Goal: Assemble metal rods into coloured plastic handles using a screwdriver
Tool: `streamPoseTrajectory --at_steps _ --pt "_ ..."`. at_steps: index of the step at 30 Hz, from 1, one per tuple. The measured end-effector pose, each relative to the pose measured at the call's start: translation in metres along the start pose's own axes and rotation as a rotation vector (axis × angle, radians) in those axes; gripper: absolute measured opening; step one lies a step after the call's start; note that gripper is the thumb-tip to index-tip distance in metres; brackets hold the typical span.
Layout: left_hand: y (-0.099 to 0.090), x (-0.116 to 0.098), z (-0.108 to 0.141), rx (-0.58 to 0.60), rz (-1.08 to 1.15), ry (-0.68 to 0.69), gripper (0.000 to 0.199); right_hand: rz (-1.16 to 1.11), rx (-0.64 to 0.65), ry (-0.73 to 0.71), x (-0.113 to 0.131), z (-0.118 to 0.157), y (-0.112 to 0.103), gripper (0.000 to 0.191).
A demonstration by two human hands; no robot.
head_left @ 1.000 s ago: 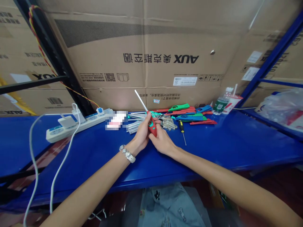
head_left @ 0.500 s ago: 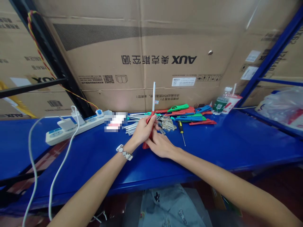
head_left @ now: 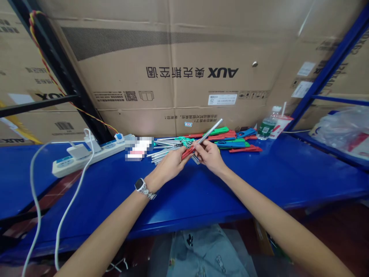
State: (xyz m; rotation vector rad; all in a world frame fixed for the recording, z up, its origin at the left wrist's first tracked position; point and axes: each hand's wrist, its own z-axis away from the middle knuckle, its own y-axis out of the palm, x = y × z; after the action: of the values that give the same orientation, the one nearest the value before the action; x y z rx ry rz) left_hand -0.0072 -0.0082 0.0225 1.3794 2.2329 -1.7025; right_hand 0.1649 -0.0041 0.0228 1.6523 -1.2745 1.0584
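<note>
My left hand (head_left: pixel 172 163) is closed around the red plastic handle (head_left: pixel 188 152) of a piece with a silver metal rod (head_left: pixel 211 130). The rod slants up to the right. My right hand (head_left: pixel 212 156) pinches the piece where the rod meets the handle. Just behind the hands lie a pile of thin silver rods (head_left: pixel 164 152) and a tangle of green cord (head_left: pixel 184 141). Red, green and blue plastic handles (head_left: pixel 235 144) lie in a heap to the right. The right hand hides most of what lies behind it.
A white power strip (head_left: pixel 95 154) with plugs and cables stands at the left. A bottle (head_left: pixel 266 125) and a cup with a straw (head_left: pixel 279 127) stand at the back right. Large cardboard boxes (head_left: pixel 129 50) rise behind the blue table (head_left: pixel 276 173).
The red-handled piece has tipped from upright to slanting right. My right hand has moved from low on the handle up to the rod's base. The screwdriver is now mostly hidden.
</note>
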Motion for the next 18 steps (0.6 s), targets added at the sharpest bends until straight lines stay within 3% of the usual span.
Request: streamPoseTrajectory --at_steps 7,10,13,18 --pt "-0.002 -0.004 0.0 0.004 -0.08 -0.075 0.018 -0.015 0.053 0.026 -0.007 -0.001 -0.003 0.055" --pt "-0.002 -0.008 0.001 0.003 -0.04 -0.035 0.016 -0.002 0.05 0.02 -0.007 -0.003 -0.005 0.055" --pt "-0.008 -0.008 0.002 0.002 -0.035 0.007 0.035 0.004 0.01 -0.007 -0.005 -0.003 -0.008 0.054" --pt "-0.027 0.003 0.009 -0.013 -0.302 -0.007 0.031 -0.029 -0.131 -0.064 -0.004 -0.007 -0.016 0.053"
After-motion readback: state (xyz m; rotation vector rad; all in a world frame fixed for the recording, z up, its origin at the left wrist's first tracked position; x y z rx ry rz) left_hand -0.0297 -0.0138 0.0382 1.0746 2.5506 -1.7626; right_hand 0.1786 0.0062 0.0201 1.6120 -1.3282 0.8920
